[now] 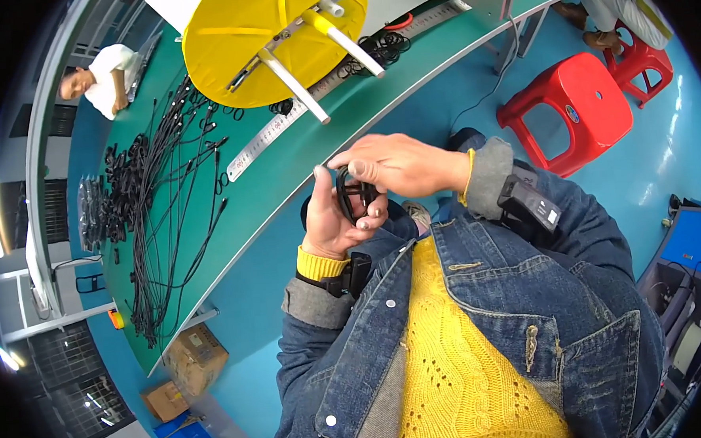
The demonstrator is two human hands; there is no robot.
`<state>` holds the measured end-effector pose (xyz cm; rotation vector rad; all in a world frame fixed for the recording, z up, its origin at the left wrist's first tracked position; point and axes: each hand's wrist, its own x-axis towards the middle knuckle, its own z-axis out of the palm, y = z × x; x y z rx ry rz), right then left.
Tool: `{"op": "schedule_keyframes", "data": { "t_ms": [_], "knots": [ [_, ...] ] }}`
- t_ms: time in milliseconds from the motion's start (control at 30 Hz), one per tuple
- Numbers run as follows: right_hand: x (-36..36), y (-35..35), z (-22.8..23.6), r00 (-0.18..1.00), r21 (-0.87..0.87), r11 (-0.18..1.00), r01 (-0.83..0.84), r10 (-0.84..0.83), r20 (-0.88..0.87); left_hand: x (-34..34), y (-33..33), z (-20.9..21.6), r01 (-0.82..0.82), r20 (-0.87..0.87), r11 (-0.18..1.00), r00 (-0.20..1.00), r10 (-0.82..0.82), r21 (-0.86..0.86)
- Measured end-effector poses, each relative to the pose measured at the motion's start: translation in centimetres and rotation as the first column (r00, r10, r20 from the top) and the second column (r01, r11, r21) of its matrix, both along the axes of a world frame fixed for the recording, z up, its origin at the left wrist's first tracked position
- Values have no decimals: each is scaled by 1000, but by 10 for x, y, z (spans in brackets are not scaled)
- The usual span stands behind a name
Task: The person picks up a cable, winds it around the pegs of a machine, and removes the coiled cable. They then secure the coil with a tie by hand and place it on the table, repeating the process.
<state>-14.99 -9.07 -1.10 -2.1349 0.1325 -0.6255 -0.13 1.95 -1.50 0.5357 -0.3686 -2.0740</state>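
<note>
Just off the table's front edge, my left hand (328, 223) holds a small coil of black cable (345, 197), its fingers curled round the lower side. My right hand (408, 165) bends over the coil from above, its thumb and fingers closed at the top of the loop. Part of the coil is hidden by the fingers. Beyond my hands stands a yellow round disc (238, 34) with two pale pegs (300, 91) sticking out toward me. A steel ruler (263, 144) lies on the green table (246, 189) below it.
Many loose black cables (171, 197) spread over the table's left, and coiled ones (381, 51) lie right of the disc. Red stools (598, 107) stand on the blue floor at right. Cardboard boxes (195, 362) sit under the table. Another person (109, 77) is at the far left.
</note>
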Motion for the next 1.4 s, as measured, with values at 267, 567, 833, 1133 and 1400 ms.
{"op": "schedule_keyframes", "data": {
  "t_ms": [267, 567, 833, 1133, 1400],
  "knots": [
    [-4, 6, -4, 997, 227, 974, 30, -12, -78, 2, -1, 3, -123, 271, 979, 960, 75, 165],
    [-4, 27, 21, 880, -279, 911, 305, -381, -283, -36, 1, -7, 25, 833, 942, 475, 284, -335],
    [14, 41, 1, 858, -246, 876, 415, -467, -214, -32, 3, -36, 162, 827, 841, -163, 538, -516],
    [19, 34, -32, 814, -311, 883, 351, -452, -364, -41, 10, -73, 8, 858, 858, -21, 513, -513],
    [34, 46, -42, 781, -331, 932, 148, -316, -539, -29, 30, -118, -57, 856, 870, 160, 492, -489]
  ]
}}
